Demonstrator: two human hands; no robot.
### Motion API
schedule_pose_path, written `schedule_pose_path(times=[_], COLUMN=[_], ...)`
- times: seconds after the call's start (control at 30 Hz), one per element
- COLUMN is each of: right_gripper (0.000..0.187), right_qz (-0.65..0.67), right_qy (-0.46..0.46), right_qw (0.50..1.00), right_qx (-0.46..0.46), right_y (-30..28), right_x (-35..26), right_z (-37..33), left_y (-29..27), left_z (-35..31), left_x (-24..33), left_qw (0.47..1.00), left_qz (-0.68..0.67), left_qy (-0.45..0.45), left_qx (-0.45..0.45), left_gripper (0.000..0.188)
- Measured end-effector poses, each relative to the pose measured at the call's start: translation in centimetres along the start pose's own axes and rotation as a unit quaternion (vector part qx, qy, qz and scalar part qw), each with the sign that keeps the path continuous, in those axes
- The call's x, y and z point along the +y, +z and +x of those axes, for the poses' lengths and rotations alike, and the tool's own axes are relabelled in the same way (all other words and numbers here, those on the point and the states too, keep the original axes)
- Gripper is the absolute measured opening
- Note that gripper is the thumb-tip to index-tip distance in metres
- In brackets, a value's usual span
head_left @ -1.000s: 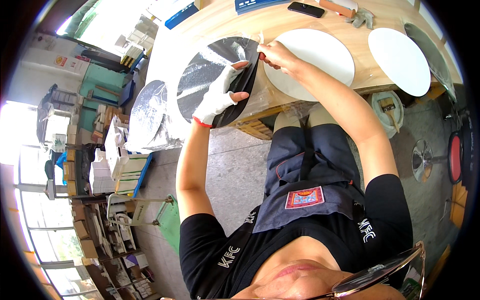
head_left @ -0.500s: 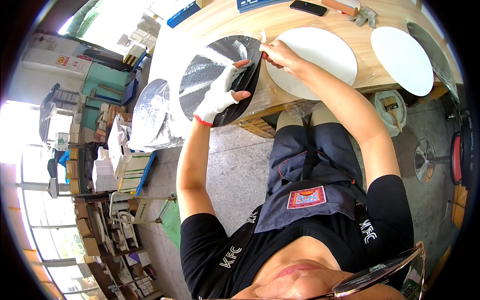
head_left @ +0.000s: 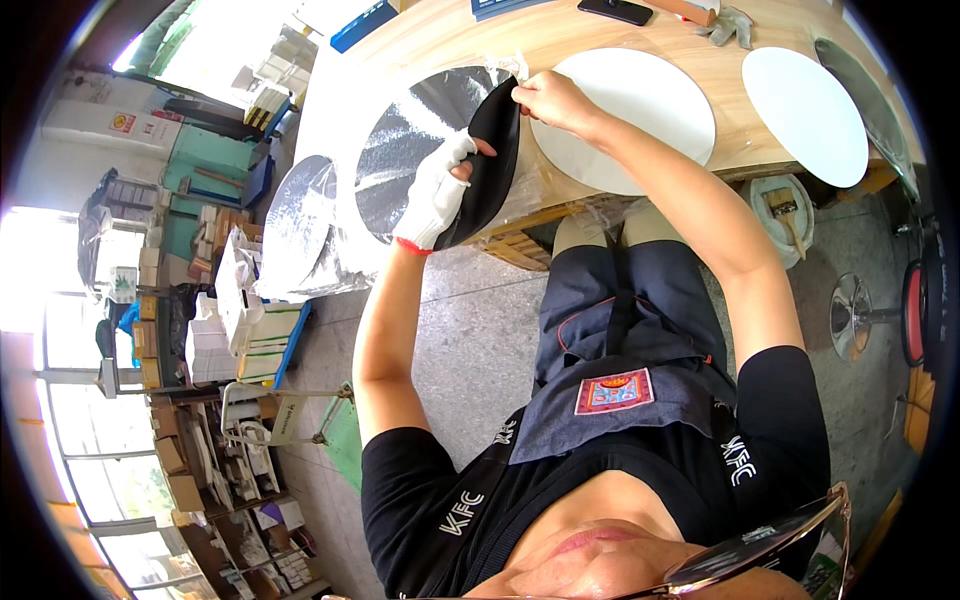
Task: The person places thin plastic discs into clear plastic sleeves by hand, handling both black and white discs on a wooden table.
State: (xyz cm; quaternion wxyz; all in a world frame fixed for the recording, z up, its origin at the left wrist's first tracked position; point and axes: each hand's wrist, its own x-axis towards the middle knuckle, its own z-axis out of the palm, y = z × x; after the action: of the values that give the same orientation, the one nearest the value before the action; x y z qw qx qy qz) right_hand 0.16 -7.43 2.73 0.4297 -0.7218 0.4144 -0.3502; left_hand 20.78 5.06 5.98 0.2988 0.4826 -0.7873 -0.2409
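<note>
A stack of round black sheets (head_left: 400, 130) with a glossy wrapped top lies at the table's near left. Its right side is bent up in a matte black flap (head_left: 494, 165). My left hand (head_left: 436, 190), in a white glove with a red cuff and bare fingertips, rests over the sheets. Its thumb and fingers close on the bent flap, though the grip is partly hidden. With bare fingers, my right hand (head_left: 552, 102) pinches the flap's upper corner, beside crumpled clear film (head_left: 510, 66). A white disc (head_left: 635, 120) lies flat just right of it.
Another white disc (head_left: 805, 117) and a dark round plate (head_left: 870, 105) lie at the table's right. A phone (head_left: 615, 11) and grey glove (head_left: 727, 27) sit at the far side. Below the right edge stands a bucket (head_left: 768, 190) with a brush. A film-wrapped round stack (head_left: 300, 215) is leftmost.
The black sheet's right edge has bent up further, showing more matte surface. My left thumb has drawn in toward the fingers. My right hand has shifted slightly left and up with the corner.
</note>
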Motion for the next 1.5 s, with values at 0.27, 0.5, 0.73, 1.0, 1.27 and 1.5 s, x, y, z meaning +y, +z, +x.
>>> schedule_pose_path(times=[0.27,0.5,0.73,1.0,1.27,1.5], right_gripper=[0.032,0.034,0.04,0.042,0.031,0.03], right_qz=[0.211,0.194,0.086,-0.13,0.19,0.185], right_qy=[0.108,0.112,0.058,-0.042,0.086,0.102], right_qw=[0.972,0.975,0.995,0.99,0.978,0.977], right_qx=[0.001,-0.01,0.0,0.021,-0.01,-0.011], right_y=[1.1,0.9,0.6,0.7,1.5,1.2], right_x=[-0.2,0.0,0.2,1.1,0.4,0.2], right_z=[-0.6,-0.5,-0.6,-0.1,-1.0,-1.2], left_y=[0.4,0.5,0.4,0.9,0.6,0.7], left_z=[-0.2,-0.2,-0.2,0.0,-0.4,-0.2], left_x=[1.7,0.6,0.9,0.7,1.5,1.7], left_qw=[0.998,0.995,0.998,0.996,0.998,0.997], left_qz=[-0.009,-0.057,-0.023,-0.007,-0.009,-0.014], left_qy=[-0.068,-0.078,-0.048,0.036,-0.054,-0.079], left_qx=[0.011,0.027,0.014,0.085,0.021,0.022], left_gripper=[0.045,0.043,0.041,0.044,0.043,0.042])
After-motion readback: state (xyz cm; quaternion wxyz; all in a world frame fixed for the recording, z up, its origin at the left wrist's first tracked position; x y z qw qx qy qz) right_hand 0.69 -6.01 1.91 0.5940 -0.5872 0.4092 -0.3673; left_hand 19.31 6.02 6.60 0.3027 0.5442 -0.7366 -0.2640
